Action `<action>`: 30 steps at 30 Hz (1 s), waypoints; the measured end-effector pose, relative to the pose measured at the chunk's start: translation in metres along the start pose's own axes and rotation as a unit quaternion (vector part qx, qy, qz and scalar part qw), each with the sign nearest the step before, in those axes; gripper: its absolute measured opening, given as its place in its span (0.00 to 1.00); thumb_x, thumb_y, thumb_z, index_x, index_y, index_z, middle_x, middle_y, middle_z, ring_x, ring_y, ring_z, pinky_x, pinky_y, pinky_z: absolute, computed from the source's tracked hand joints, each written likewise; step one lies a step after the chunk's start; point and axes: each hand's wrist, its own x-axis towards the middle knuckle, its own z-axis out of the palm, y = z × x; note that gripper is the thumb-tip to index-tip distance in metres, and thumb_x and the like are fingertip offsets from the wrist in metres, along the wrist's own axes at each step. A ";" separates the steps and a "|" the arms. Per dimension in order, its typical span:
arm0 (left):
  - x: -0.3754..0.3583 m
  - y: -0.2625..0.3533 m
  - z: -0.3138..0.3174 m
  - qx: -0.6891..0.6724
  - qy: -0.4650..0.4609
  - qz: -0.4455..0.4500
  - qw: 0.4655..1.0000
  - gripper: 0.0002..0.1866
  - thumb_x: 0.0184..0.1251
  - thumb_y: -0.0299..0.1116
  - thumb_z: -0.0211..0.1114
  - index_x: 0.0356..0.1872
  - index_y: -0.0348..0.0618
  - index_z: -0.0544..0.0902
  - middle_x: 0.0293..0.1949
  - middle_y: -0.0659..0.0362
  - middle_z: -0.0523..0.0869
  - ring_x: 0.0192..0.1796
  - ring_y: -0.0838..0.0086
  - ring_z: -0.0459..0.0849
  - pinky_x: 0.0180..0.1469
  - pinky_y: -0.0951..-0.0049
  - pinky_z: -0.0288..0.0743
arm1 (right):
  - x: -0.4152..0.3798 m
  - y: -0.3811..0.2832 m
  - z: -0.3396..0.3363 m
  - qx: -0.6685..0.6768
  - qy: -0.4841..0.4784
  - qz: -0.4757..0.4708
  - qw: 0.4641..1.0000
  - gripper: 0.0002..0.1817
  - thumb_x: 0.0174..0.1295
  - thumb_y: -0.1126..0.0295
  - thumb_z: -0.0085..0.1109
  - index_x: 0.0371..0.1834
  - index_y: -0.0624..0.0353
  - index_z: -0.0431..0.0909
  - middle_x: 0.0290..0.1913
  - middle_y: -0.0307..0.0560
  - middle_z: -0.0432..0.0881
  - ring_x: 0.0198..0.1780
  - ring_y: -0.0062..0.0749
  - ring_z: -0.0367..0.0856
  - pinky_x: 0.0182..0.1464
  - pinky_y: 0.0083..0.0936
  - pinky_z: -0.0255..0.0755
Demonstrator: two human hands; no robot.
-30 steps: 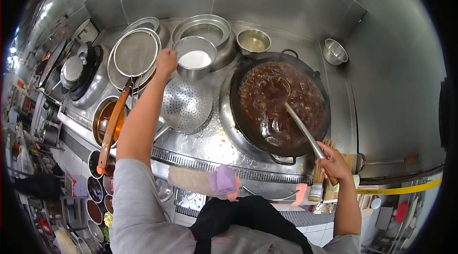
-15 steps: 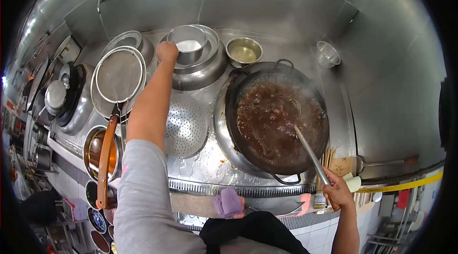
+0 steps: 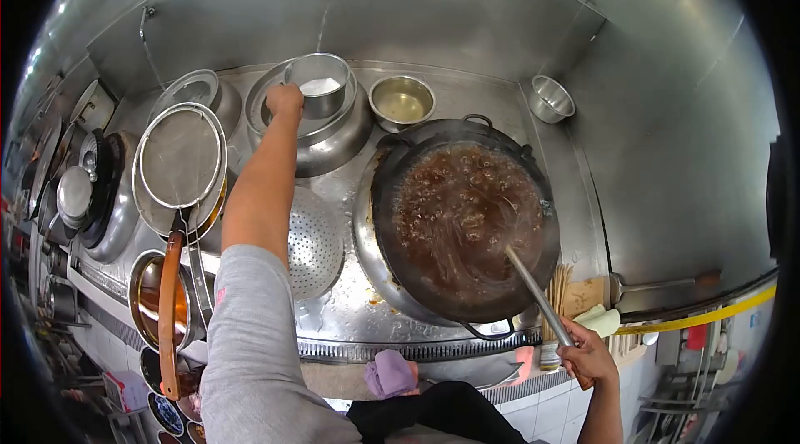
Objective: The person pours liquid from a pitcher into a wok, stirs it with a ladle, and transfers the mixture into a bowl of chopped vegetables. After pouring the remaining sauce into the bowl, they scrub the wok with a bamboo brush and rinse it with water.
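My left hand (image 3: 284, 102) is closed at the near left side of a metal pot (image 3: 327, 105) with white contents, its fingers wrapped round what looks like the pot's handle. The pot overlaps a wide steel basin (image 3: 333, 148) at the back of the stove. My right hand (image 3: 590, 354) grips a ladle (image 3: 538, 287) by its wooden handle end. The ladle's metal shaft slants down to the left, and its head is hidden in the bubbling brown liquid (image 3: 467, 210). That liquid fills a large black wok (image 3: 385, 231) with looped handles.
Left of my forearm sit a round mesh strainer (image 3: 181, 152) and a pot of amber liquid (image 3: 150, 298). A perforated skimmer (image 3: 315, 244) lies mid-counter. Behind the wok stands a bowl of yellowish liquid (image 3: 402, 102); a small metal pot (image 3: 551, 100) is at right. A purple cloth (image 3: 390, 374) lies in front.
The view has shifted, so most things appear further left and lower. Against the basin, the held pot has moved slightly right. The ladle has moved a little to the right through the liquid.
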 end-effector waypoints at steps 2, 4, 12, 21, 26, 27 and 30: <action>-0.027 0.017 -0.008 -0.067 -0.001 -0.045 0.997 0.13 0.60 0.30 0.60 0.38 0.29 0.85 0.40 0.40 0.87 0.34 0.56 0.90 0.30 0.61 0.82 | 0.000 0.009 -0.003 0.022 -0.004 0.005 1.000 0.39 0.58 0.88 0.55 0.76 0.58 0.61 0.26 0.39 0.75 0.19 0.19 0.72 0.17 0.20 0.69; -0.026 0.014 -0.005 -0.087 -0.012 -0.053 0.995 0.13 0.61 0.30 0.59 0.37 0.28 0.85 0.38 0.41 0.87 0.31 0.57 0.90 0.26 0.62 0.81 | 0.000 0.015 -0.004 0.049 -0.005 0.009 0.999 0.39 0.58 0.88 0.55 0.76 0.58 0.61 0.27 0.39 0.76 0.19 0.19 0.72 0.17 0.19 0.69; -0.004 0.017 0.009 -0.140 -0.158 0.002 0.978 0.15 0.66 0.33 0.58 0.32 0.26 0.82 0.27 0.45 0.86 0.20 0.61 0.86 0.21 0.66 0.83 | 0.006 0.021 -0.007 0.060 -0.013 -0.002 0.998 0.38 0.58 0.87 0.56 0.76 0.60 0.61 0.29 0.39 0.77 0.18 0.18 0.72 0.17 0.19 0.69; -0.024 0.046 0.010 -0.155 -0.190 -0.019 0.969 0.11 0.68 0.31 0.59 0.40 0.30 0.79 0.26 0.49 0.80 0.21 0.62 0.82 0.20 0.62 0.84 | 0.008 0.015 -0.006 0.066 -0.011 -0.001 0.998 0.38 0.58 0.87 0.57 0.75 0.58 0.63 0.28 0.39 0.77 0.18 0.17 0.71 0.18 0.18 0.69; -0.003 0.024 0.019 -0.129 -0.195 0.044 0.971 0.12 0.67 0.32 0.59 0.40 0.29 0.80 0.27 0.48 0.81 0.22 0.61 0.83 0.19 0.64 0.83 | 0.007 0.012 -0.007 0.065 -0.020 -0.003 0.998 0.37 0.59 0.88 0.55 0.75 0.58 0.63 0.29 0.40 0.77 0.18 0.17 0.70 0.18 0.17 0.67; 0.029 -0.001 0.033 -0.093 -0.187 0.104 0.972 0.13 0.67 0.32 0.59 0.39 0.28 0.81 0.28 0.47 0.83 0.22 0.59 0.85 0.19 0.65 0.83 | 0.005 0.009 -0.005 0.063 -0.014 -0.001 0.998 0.37 0.59 0.87 0.56 0.75 0.58 0.63 0.27 0.39 0.77 0.18 0.17 0.71 0.17 0.17 0.68; 0.025 0.004 0.022 -0.094 -0.177 0.076 0.977 0.15 0.67 0.34 0.59 0.40 0.28 0.83 0.31 0.46 0.85 0.24 0.56 0.88 0.21 0.65 0.83 | 0.005 0.009 -0.005 0.067 -0.013 -0.002 0.998 0.37 0.58 0.87 0.56 0.75 0.57 0.63 0.26 0.38 0.76 0.18 0.17 0.71 0.17 0.17 0.69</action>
